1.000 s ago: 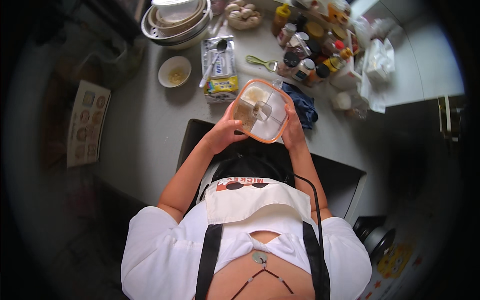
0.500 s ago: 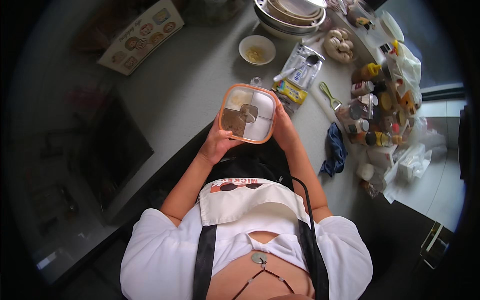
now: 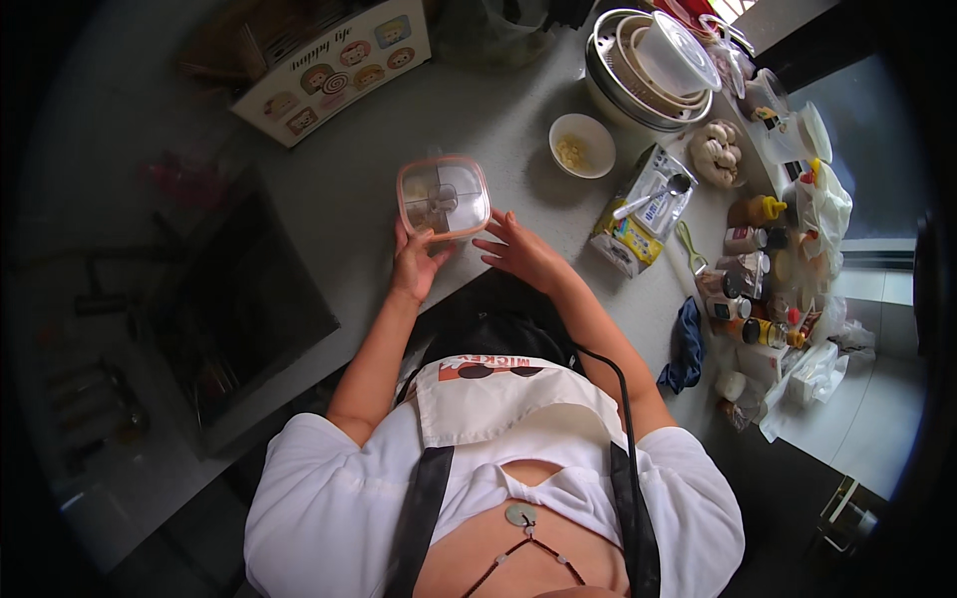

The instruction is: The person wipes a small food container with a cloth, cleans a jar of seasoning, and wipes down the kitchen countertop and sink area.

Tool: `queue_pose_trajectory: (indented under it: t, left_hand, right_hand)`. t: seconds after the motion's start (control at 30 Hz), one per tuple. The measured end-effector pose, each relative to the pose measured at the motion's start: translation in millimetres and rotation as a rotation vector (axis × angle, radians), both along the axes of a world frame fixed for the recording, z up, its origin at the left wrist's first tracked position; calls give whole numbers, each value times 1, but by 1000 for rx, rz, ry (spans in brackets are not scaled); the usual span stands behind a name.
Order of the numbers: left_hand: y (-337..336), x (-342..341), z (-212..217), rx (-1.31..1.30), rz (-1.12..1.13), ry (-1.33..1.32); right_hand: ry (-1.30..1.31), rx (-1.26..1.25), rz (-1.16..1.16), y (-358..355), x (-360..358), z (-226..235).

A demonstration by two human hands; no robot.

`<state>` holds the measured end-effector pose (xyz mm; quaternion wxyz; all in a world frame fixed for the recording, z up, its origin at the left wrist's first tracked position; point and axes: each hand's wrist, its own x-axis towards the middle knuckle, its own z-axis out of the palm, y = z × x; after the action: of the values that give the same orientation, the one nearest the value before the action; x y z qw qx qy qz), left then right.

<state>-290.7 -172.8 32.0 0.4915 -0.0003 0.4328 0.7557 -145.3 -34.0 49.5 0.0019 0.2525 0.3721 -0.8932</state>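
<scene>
A squarish clear food container [image 3: 445, 199] with an orange rim, divided into several compartments, is on or just above the counter in front of me. Brown contents show through its left part; the right part looks pale. My left hand [image 3: 417, 267] grips the near left corner, thumb along the rim and the other fingers partly hidden beneath. Off the near right corner, my right hand [image 3: 523, 251] has its fingers spread and holds nothing.
A white bowl [image 3: 582, 147] with pale yellow pieces stands right of the container. Beyond it are stacked basins and colanders [image 3: 608, 85]. Packets [image 3: 630, 242] bear a spoon [image 3: 653, 197]; a green peeler [image 3: 690, 247], garlic [image 3: 716, 152] and bottles [image 3: 746, 239] lie rightward. A dark sink [image 3: 239, 289] is left.
The container has moved down and away to the left, toward the counter. My right hand has let go of its right side and drawn apart. The view has shifted left.
</scene>
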Motion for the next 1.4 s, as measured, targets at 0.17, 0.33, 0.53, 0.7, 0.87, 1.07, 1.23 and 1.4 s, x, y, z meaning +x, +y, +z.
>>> queue_pose_trajectory:
  t: [0.17, 0.33, 0.53, 0.7, 0.87, 1.07, 1.23, 1.4]
  left_hand:
    - [-3, -37, -10, -73, -24, 53]
    - [-8, -51, -3, -66, 81, -21]
    - [-5, -34, -5, -249, 451, -396]
    - [4, -12, -9, -260, 385, -515]
    - [32, -14, -33, -91, 380, -384]
    - [58, -44, -42, -122, 414, -261]
    - [92, -57, -39, -124, 416, -126]
    - [131, 34, -19, -168, 59, 15]
  right_hand:
    - [85, -89, -62, 4, -35, -11]
    - [100, -112, -108, 6, -48, -18]
    - [-70, 163, -150, 22, -5, 7]
    - [-202, 289, -286, 32, 55, 33]
    - [-312, 396, -548, 41, 116, 40]
    - [-298, 286, -745, 47, 173, 23]
    - [-311, 265, -794, 46, 193, 14]
    - [-380, 360, -896, 50, 203, -5]
